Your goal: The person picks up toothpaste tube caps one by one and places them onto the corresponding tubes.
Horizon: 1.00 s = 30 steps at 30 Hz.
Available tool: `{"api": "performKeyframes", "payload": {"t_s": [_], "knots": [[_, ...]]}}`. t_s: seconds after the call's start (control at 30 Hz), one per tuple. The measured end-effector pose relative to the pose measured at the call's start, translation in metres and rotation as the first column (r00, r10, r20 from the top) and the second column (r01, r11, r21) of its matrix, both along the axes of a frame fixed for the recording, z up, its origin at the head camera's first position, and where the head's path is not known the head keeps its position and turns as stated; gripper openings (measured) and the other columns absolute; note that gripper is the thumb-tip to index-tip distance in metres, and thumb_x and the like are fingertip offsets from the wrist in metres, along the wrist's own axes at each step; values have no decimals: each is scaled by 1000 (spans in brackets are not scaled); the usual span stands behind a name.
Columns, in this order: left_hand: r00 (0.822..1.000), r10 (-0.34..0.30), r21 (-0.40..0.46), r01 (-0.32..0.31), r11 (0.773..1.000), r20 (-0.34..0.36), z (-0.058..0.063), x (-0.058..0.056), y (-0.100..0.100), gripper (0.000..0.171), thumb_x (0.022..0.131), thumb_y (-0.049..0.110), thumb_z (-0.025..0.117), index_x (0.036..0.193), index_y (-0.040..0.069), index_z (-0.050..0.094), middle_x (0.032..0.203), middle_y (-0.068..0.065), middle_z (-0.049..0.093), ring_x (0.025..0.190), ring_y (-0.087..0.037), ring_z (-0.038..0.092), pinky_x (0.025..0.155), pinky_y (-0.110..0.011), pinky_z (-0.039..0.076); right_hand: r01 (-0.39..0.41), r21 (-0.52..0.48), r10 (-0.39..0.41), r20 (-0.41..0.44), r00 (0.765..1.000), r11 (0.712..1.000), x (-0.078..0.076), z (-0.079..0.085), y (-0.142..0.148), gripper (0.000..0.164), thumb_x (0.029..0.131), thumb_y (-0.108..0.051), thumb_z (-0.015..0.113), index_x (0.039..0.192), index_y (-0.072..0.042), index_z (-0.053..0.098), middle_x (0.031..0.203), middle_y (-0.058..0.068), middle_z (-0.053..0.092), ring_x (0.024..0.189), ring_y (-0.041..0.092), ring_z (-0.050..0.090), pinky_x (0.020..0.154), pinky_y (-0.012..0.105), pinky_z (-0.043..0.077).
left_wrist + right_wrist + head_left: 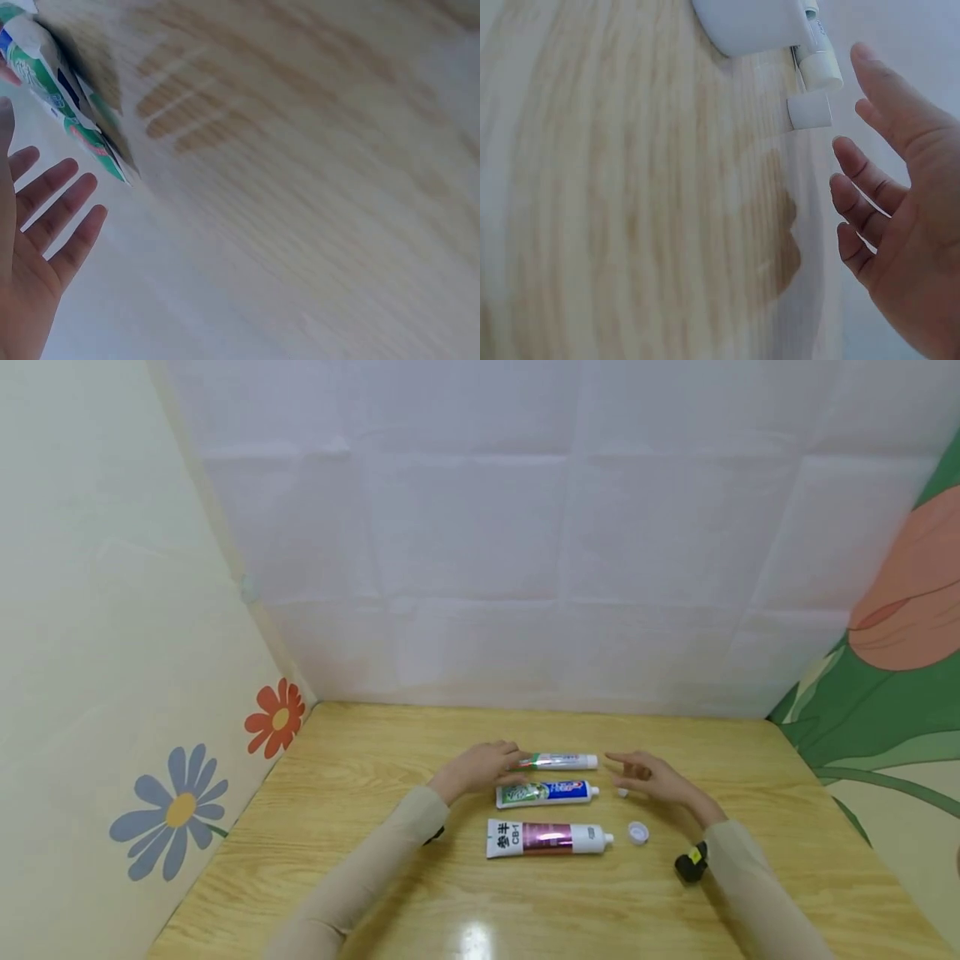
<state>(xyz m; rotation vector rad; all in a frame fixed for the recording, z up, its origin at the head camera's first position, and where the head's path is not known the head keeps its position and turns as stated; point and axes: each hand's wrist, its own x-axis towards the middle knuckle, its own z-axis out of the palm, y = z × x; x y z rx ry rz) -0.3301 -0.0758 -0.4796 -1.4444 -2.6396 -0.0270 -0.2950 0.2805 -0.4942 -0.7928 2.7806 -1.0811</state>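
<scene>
Seemingly reaching with loose-fingered, empty left hand [478, 768] and right hand [657, 777] for far tube [562, 762], lower centre; probably calls for gripping both ends.

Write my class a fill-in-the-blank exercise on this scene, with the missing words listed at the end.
Altogether, ____ toothpaste tubes lie on the table.
The nearest tube is printed "CB-____".
Beside the white cap of the farthest tube is the person's ____ hand.
On the left wall, the farther flower has ____ petals.

Missing words: three; 1; right; red.
</scene>
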Motion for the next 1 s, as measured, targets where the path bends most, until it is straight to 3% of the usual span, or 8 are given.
{"api": "performKeyframes", "payload": {"t_s": [0.33,0.63,1.0], "knots": [[1000,-23,-99,21,995,-14,-1,7,1,59,93,56,36,138,17,43,123,-1,55,109,-15,54,95,-31,45,-4,20,2,100,995,1000,5,0,5,56,86,-30,65,136,-10,47,101,8,53,85,18,48,74,30,44],[1000,-20,-157,21,987,7,3,17,4,62,93,55,39,141,17,39,141,-8,43,126,-26,44,103,-39,39,-42,35,38,99,994,999,6,-3,8,51,86,-28,66,130,-7,52,96,4,52,81,13,47,70,23,44],[999,7,-169,1,986,48,-6,19,3,66,90,63,33,143,23,35,146,-5,36,132,-25,38,106,-41,34,-14,7,13,132,991,1000,7,-4,6,37,84,-27,68,117,-11,60,99,2,56,84,11,49,72,22,43]]}}
